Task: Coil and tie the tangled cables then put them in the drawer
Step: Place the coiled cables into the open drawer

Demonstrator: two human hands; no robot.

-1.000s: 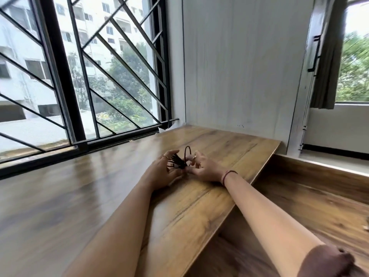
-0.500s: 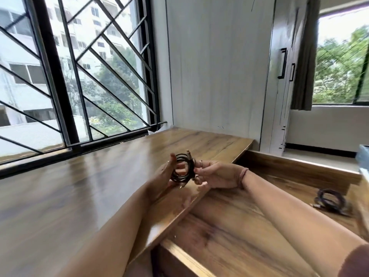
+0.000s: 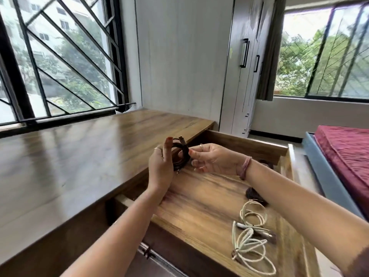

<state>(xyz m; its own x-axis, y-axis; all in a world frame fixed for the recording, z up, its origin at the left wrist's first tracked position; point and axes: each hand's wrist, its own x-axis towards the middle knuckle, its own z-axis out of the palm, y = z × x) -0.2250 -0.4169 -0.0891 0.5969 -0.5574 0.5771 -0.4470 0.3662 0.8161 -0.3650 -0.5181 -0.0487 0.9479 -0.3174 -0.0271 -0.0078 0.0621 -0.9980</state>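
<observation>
A dark coiled cable (image 3: 180, 154) hangs in the air above the open wooden drawer (image 3: 199, 208), just past the desk's edge. My left hand (image 3: 161, 166) holds the coil from the left, palm against it with the fingers raised. My right hand (image 3: 211, 158) pinches the coil's right side between thumb and fingertips. In the drawer lie two white coiled cables (image 3: 252, 232), tied, and a dark cable (image 3: 255, 193) partly hidden behind my right forearm.
The wooden desk top (image 3: 79, 156) runs along a barred window (image 3: 56, 56) on the left. A white wardrobe (image 3: 239, 66) stands behind the drawer. A bed with a maroon cover (image 3: 347, 156) lies to the right.
Both hands lifted the dark coil off the desk top and carried it right, over the open drawer. The view swung right and down, showing the white cables inside.
</observation>
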